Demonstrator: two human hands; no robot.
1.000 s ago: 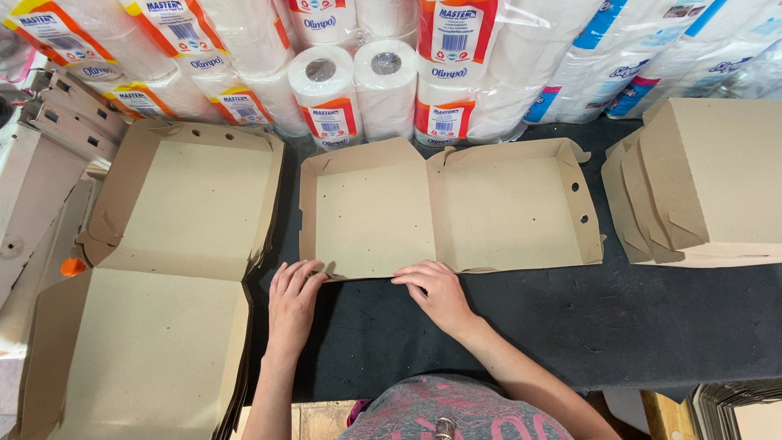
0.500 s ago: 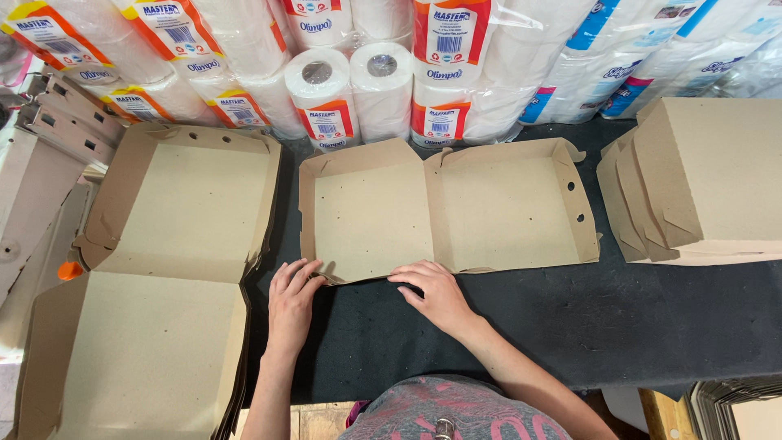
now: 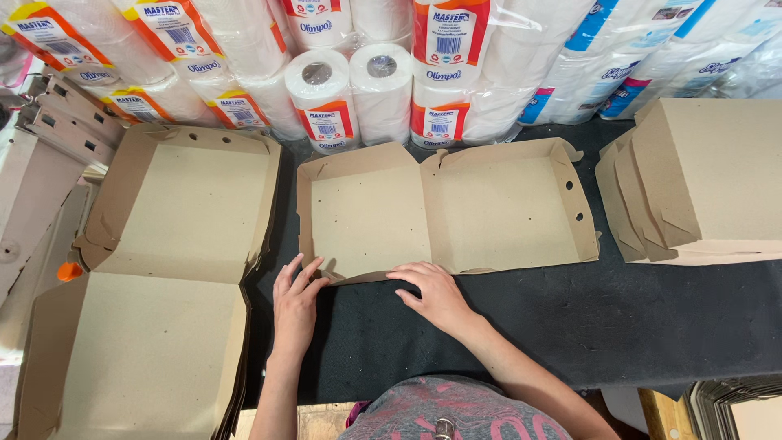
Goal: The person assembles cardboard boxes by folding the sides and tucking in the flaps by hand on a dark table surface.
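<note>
- The black table [image 3: 619,326] carries everything, with wrapped packs of paper rolls [image 3: 358,73] stacked along its far edge like a back wall.
- A pile of unfolded cardboard boxes [image 3: 155,301] lies at the left, half off the table edge, probably kept within easy reach.
- A second pile of flat boxes [image 3: 700,179] sits at the right, apart from the work spot.
- The open brown box [image 3: 440,212] lies flat in the middle, straight ahead of the person, its two trays side by side and side walls partly raised.
- The right hand [image 3: 436,295] lies palm down on the near flap, fingers together and flat (seemingly pressing the fold down).
- The left hand [image 3: 295,303] touches the near left corner, fingers slightly spread, tips on the flap's edge, holding nothing.
</note>
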